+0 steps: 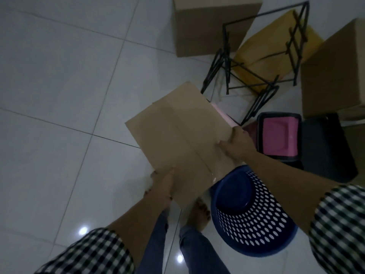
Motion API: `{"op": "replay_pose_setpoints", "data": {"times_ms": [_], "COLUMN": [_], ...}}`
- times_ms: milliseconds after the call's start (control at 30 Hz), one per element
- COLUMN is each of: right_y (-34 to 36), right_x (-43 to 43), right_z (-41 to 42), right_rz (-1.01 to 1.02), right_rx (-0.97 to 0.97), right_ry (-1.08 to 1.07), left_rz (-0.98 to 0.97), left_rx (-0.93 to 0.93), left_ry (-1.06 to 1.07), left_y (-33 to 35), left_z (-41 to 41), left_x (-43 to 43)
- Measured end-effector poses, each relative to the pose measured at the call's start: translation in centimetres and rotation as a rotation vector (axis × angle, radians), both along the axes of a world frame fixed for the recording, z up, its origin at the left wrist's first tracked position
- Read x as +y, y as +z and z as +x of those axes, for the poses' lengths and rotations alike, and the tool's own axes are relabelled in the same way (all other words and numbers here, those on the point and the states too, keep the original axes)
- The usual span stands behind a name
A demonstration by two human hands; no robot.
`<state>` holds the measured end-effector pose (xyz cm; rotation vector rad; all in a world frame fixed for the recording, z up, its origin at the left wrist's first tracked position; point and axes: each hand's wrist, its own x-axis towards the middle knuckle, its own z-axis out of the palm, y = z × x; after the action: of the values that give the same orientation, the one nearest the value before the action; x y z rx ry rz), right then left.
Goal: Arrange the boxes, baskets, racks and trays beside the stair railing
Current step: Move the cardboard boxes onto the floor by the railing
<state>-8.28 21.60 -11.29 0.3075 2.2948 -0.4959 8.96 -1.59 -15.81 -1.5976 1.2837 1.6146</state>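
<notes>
Held box: the flat-topped cardboard box sits mid-frame, lifted clear of the tiled floor and tilted.
Left hand: the left hand grips the box's lower-left corner, fingers curled under the edge.
Right hand: the right hand clasps the right edge, thumb laid on the top face.
Clutter: a blue perforated basket lies upturned at lower right. A black wire rack straddles a yellow box at upper right. Two more cartons stand beyond, and a pink tray rests in a dark basket at right.
Step in hand: carrying this one box out of the pile, I'd say.
Next move: no stair railing shows here, so she must turn toward it, keep both grips firm, and step past the basket by her bare feet.
</notes>
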Motion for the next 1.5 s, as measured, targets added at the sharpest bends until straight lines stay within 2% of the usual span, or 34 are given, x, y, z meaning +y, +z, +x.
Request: {"op": "replay_pose_setpoints", "data": {"times_ms": [67,200,500,733,1033,1333,1500], "right_y": [3.2,8.9,22.6,30.5,33.7,31.9,30.5], "right_x": [-2.6,-7.2,-18.3,-29.0,-44.1,-63.5,-75.2], "right_z": [-0.5,-1.2,1.0,3.4,2.2,-7.5,-12.8], "right_rz": [-0.052,-0.131,-0.215,-0.274,-0.338,-0.417,-0.422], "right_rx": [0.021,0.026,0.119,0.203,0.166,0.113,0.064], "right_ry": [0.015,0.035,0.019,0.026,0.127,0.294,0.413], "left_rz": [-0.024,-0.089,-0.233,-0.305,-0.414,-0.512,-0.495], "left_rx": [0.068,0.150,0.360,0.414,0.365,0.305,0.250], "left_ry": [0.036,0.087,-0.001,-0.007,0.080,0.215,0.360], "left_y": [6.5,11.5,23.8,33.2,37.6,36.9,35.0], "left_z": [-1.9,-2.7,-1.8,0.3,1.3,-4.1,-7.3], "left_x": [-1.7,-7.0,-19.9,-30.8,-44.6,-60.2,-69.4]}}
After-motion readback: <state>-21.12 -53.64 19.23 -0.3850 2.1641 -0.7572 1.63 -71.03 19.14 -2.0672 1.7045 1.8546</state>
